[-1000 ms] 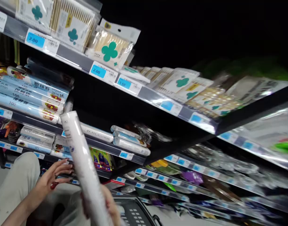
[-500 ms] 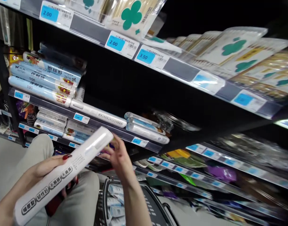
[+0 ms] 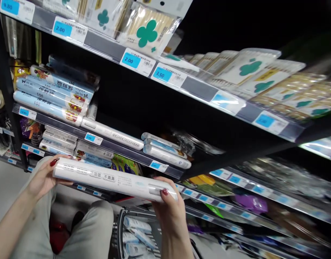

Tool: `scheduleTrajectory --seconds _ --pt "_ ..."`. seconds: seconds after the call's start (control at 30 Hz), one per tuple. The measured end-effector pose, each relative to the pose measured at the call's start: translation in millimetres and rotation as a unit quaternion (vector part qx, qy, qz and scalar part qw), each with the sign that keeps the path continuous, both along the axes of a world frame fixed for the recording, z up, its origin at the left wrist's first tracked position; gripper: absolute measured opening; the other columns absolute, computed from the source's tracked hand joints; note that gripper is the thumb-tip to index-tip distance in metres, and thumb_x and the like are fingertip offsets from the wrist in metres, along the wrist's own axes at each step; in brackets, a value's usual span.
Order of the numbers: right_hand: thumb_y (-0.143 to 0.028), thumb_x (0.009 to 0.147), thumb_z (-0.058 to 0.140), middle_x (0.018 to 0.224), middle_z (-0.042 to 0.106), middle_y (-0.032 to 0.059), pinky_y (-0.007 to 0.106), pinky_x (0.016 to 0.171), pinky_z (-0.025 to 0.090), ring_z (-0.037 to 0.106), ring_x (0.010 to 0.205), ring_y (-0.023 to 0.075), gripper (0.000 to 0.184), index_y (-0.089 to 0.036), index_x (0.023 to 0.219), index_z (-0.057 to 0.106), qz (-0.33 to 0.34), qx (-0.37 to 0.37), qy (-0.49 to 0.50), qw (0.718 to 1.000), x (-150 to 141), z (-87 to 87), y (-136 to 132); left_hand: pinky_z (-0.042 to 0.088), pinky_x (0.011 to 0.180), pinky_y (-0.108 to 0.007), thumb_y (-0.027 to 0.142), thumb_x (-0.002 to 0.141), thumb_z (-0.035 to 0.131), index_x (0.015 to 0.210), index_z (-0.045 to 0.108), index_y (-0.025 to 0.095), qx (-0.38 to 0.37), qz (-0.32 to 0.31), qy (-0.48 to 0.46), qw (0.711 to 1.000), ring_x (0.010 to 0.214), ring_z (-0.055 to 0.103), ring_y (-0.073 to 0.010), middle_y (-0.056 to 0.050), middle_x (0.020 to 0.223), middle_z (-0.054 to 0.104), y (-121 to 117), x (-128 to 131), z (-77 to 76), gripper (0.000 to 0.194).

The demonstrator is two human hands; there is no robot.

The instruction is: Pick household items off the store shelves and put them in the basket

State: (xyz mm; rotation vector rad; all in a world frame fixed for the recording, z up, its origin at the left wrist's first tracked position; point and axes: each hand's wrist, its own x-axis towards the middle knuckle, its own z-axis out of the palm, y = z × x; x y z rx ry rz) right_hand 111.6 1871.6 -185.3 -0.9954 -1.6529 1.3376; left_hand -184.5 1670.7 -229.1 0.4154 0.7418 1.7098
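White roll (image 3: pixel 111 179), previously slanted in the left hand (image 3: pixel 43 180), now extends crosswise before the shelf (image 3: pixel 124 153): left hand curled around its left end, right hand (image 3: pixel 170 212) clasping its right.

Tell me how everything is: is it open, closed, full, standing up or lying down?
White roll, held up crosswise
Left grip, closed on one end
Right grip, closed on the other end
Basket, open, with packs inside
Blue rolls, lying stacked
Big-clover packet, propped up
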Motion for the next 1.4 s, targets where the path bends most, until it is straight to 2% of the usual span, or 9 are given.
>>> scheduleTrajectory --seconds 0.13,0.33,0.8,0.87,0.97,1.13,1.27,1.33,1.4 --pt "-0.053 0.066 0.074 0.085 0.060 0.0035 0.030 0.062 0.047 0.060 0.071 0.0202 0.047 -0.025 0.098 0.054 -0.020 0.013 0.091 0.996 9 -7.2 -12 0.061 0.064 -0.034 0.039 0.077 0.071 0.110 0.066 0.022 0.010 0.104 0.062 0.993 0.087 0.068 -0.0243 -0.010 0.120 0.068 1 7 4.2 0.037" --pt "-0.031 0.067 0.082 0.110 0.060 0.0046 0.039 0.081 0.054 0.064 0.098 0.0245 0.035 -0.026 0.089 0.055 0.013 0.135 0.151 0.979 20 -6.7 -40 0.056 0.079 -0.022 0.032 0.079 0.072 0.118 0.067 0.026 0.047 0.146 0.099 0.983 0.110 0.063 -0.0236 -0.008 0.140 0.056 3 9 7.1 0.040" --pt "-0.030 0.080 0.070 0.114 0.061 0.0079 0.039 0.083 0.056 0.065 0.105 0.0278 0.030 -0.030 0.104 0.053 0.111 0.250 -0.036 0.961 41 16.1 -40 0.056 0.083 -0.023 0.026 0.062 0.086 0.098 0.075 0.029 0.119 0.207 0.077 0.968 0.100 0.069 -0.0239 -0.004 0.112 0.073 -2 7 0.4 0.037" --pt "-0.031 0.079 0.070 0.114 0.063 0.0073 0.040 0.086 0.054 0.063 0.107 0.0274 0.034 -0.031 0.110 0.054 0.112 0.303 -0.172 0.931 42 24.3 -35 0.056 0.084 -0.023 0.025 0.063 0.085 0.095 0.075 0.027 0.108 0.218 0.094 0.965 0.100 0.069 -0.0242 -0.004 0.110 0.072 -2 8 -2.2 0.033" --pt "-0.030 0.077 0.070 0.115 0.065 0.0061 0.044 0.092 0.050 0.059 0.109 0.0296 0.041 -0.032 0.116 0.058 0.124 0.379 -0.379 0.835 25 38.0 -32 0.053 0.087 -0.023 0.022 0.068 0.081 0.088 0.074 0.025 0.110 0.225 0.139 0.958 0.101 0.068 -0.0232 -0.003 0.109 0.066 -1 14 -6.2 0.021" --pt "-0.019 0.073 0.068 0.117 0.066 0.0110 0.042 0.090 0.049 0.060 0.106 0.0319 0.058 -0.020 0.129 0.054 0.242 0.350 -0.556 0.714 -36 61.2 -41 0.049 0.093 -0.023 0.022 0.075 0.075 0.087 0.071 0.025 0.110 0.198 0.177 0.958 0.108 0.064 -0.0231 -0.005 0.113 0.059 7 33 -11.6 0.014" --pt "-0.020 0.072 0.064 0.112 0.068 0.0080 0.037 0.085 0.048 0.063 0.100 0.0287 0.053 -0.021 0.124 0.056 0.280 0.318 -0.571 0.703 -62 103.0 -20 0.046 0.100 -0.033 0.034 0.075 0.075 0.122 0.057 0.038 0.110 0.205 0.144 0.962 0.127 0.049 -0.0288 -0.005 0.140 0.045 22 42 -22.9 0.051" --pt "-0.025 0.073 0.064 0.109 0.069 0.0072 0.034 0.083 0.047 0.065 0.097 0.0266 0.047 -0.022 0.119 0.057 0.243 0.315 -0.574 0.715 -69 130.6 8 0.042 0.105 -0.041 0.042 0.073 0.075 0.142 0.028 0.047 0.101 0.193 0.167 0.962 0.139 0.033 -0.0303 -0.004 0.155 0.025 34 40 -39.9 0.084" --pt "-0.031 0.077 0.061 0.105 0.069 0.0100 0.034 0.079 0.047 0.065 0.094 0.0274 0.043 -0.020 0.118 0.056 0.170 0.332 -0.600 0.708 -80 154.6 43 0.036 0.111 -0.041 0.045 0.079 0.067 0.147 0.018 0.042 0.040 0.115 0.257 0.959 0.143 0.027 -0.0264 -0.005 0.159 0.020 46 34 -67.7 0.084"
